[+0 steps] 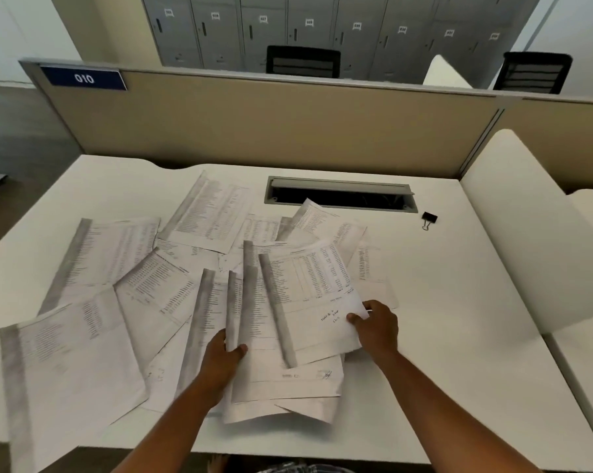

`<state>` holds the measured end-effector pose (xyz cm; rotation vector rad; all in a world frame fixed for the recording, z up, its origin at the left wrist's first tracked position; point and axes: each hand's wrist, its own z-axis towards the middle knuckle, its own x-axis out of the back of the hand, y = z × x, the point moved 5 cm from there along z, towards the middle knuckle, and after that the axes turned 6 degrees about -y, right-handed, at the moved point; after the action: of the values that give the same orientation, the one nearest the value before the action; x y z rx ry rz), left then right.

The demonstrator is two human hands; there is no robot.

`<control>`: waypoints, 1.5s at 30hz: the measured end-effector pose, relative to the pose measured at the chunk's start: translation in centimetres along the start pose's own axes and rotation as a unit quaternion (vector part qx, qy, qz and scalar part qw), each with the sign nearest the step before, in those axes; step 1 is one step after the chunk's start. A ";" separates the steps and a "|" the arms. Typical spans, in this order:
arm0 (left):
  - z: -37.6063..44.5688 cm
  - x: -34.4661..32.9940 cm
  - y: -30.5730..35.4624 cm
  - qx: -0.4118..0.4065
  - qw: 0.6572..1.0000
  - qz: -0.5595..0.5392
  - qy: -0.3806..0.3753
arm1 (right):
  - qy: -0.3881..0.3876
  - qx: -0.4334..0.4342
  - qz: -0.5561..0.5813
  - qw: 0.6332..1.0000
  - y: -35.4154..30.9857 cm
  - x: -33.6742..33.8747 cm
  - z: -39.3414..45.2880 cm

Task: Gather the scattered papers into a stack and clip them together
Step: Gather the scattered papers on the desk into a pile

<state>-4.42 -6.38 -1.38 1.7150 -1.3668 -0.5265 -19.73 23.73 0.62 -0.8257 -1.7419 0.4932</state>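
White surface (458, 302) carried scattered papers (110, 254); I saw my left hand (225, 353) and right hand (378, 324) pinching a fanned stack (301, 302) between them, binder clip (429, 219) well beyond the right hand.

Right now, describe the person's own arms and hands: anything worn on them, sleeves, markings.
Both forearms are bare up to the frame's bottom edge: no sleeves show. The left hand and right hand wear no gloves, and no watch, bracelet or ring is visible. No markings can be made out; the picture is slightly blurred.
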 end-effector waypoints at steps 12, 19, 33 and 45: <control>0.5 -0.6 -1.4 0.023 0.997 -0.068 0.016 | -0.128 -0.048 0.040 0.990 2.0 -2.8 -3.0; -0.1 -1.0 -0.7 -0.003 0.997 -0.077 0.030 | -0.201 -0.106 0.151 0.962 3.7 -3.6 -2.3; -0.3 -0.3 -1.4 0.004 0.995 -0.090 -0.030 | -0.144 -0.134 0.297 0.934 4.1 -0.6 -0.3; -0.6 -0.6 -0.4 -0.031 0.996 -0.074 -0.042 | -0.165 -0.033 0.045 0.985 -2.1 -4.8 -1.3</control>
<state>-3.93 -5.57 -1.50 1.7681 -1.2740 -0.7247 -18.33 18.73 -0.68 -0.9113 -2.0397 0.6648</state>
